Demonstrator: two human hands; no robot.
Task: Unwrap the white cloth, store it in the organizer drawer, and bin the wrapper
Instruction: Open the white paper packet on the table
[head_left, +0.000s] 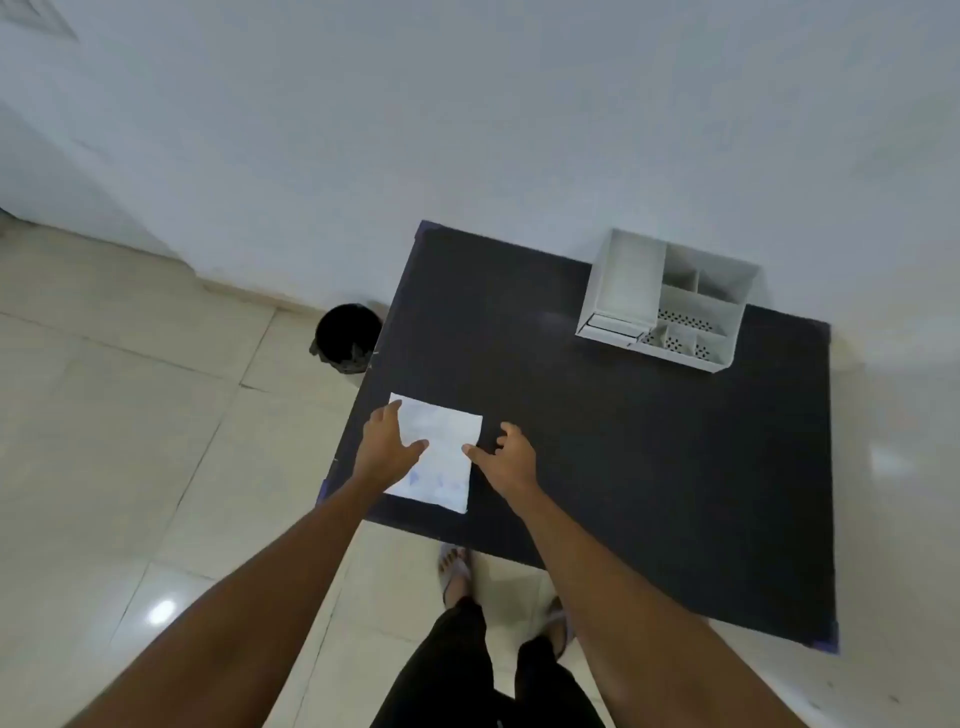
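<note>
The wrapped white cloth (436, 453) lies flat at the table (649, 493) edge, lower centre of the frame; the left hand (387, 451) and right hand (506, 457) flank it, fingers spread, holding nothing, seemingly to lift it; organizer (670, 299) upper right, bin (347, 338) left

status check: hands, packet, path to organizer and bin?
Left hand and right hand open at wrapped cloth packet. Packet flat, still wrapped. Organizer, bin unobstructed.
</note>
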